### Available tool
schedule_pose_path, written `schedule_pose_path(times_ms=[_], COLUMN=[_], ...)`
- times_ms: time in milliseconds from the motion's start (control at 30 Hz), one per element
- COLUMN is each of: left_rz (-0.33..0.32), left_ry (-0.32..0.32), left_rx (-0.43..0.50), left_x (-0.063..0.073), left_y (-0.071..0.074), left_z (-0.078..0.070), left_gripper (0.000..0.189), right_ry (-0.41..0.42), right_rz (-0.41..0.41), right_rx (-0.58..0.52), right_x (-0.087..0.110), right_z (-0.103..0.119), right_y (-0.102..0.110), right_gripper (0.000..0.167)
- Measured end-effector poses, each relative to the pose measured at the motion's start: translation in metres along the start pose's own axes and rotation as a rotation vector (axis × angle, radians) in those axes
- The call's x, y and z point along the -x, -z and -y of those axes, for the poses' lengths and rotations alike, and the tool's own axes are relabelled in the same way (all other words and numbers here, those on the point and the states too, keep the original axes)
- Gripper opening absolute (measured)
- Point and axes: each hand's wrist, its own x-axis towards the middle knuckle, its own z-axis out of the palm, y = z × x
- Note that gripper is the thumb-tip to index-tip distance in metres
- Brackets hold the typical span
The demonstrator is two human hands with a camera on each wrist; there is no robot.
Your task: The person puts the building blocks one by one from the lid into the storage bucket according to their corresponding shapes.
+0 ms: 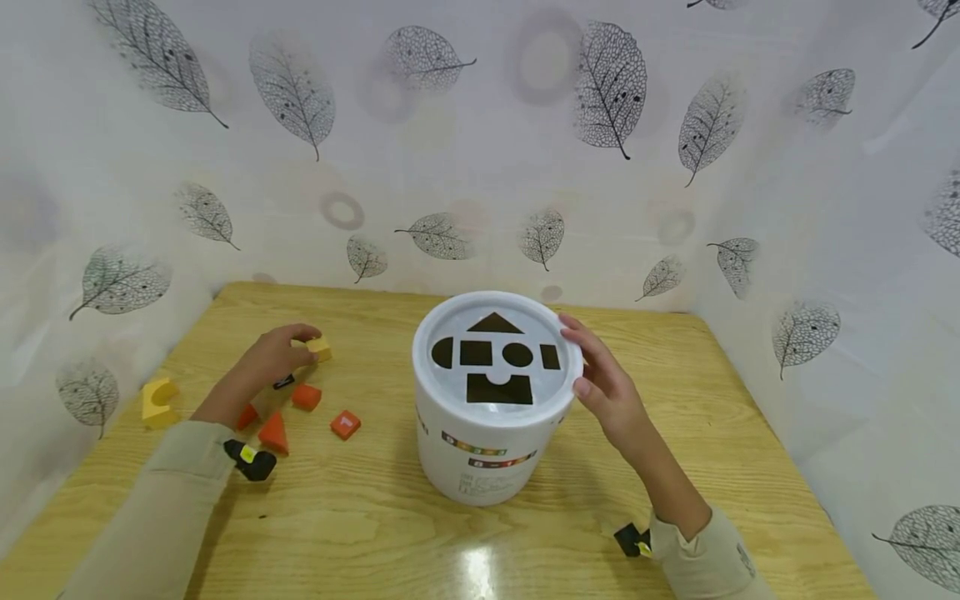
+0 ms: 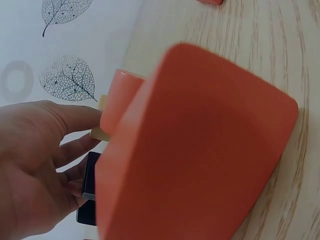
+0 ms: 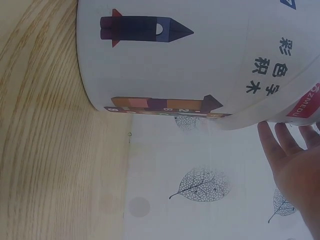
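Toward the back left of the table, my left hand [image 1: 276, 354] pinches a small yellow block [image 1: 321, 348] between thumb and fingers. In the left wrist view that yellow block [image 2: 100, 134] is mostly hidden behind orange blocks, the nearest a large orange block [image 2: 205, 145]. Below the fingers lies a black block [image 2: 89, 175]. A white bucket [image 1: 480, 467] stands upright mid-table, its lid [image 1: 442, 392] cut with several shaped holes. My right hand [image 1: 611, 396] rests its extended fingers and thumb against the bucket's right rim; the right wrist view shows the fingertips [image 3: 264, 127] at the lid's edge.
Near my left forearm lie an orange triangle [image 1: 274, 434], an orange block [image 1: 306, 397] and an orange square tile [image 1: 346, 425] with a white mark. Farther left is a yellow arch block [image 1: 159, 403]. A leaf-patterned cloth [image 1: 480, 167] encloses the wooden table [image 1: 360, 533] at the back and sides.
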Motion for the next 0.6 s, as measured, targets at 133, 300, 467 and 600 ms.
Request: schedule_pose_path(times_ms=[133, 300, 467, 600], left_rz=[-0.007, -0.019, -0.053, -0.086], left_ry=[0.004, 0.01, -0.006, -0.039], left_rx=[-0.002, 0.007, 0.034, 0.057], left_x=[0.0, -0.002, 0.001, 0.005], left_y=[-0.001, -0.001, 0.002, 0.005], left_z=[0.001, 0.002, -0.005, -0.018], left_gripper=[0.052, 0.051, 0.05, 0.051], right_ry=[0.004, 0.02, 0.034, 0.024], right_rz=[0.0, 0.001, 0.002, -0.002], right_rx=[-0.004, -0.008, -0.005, 0.003], right_x=[0.0, 0.0, 0.0, 0.0], right_z=[0.001, -0.002, -0.004, -0.003], right_y=[0.0, 0.0, 0.001, 0.001], right_gripper=[0.061, 0.058, 0.056, 0.057])
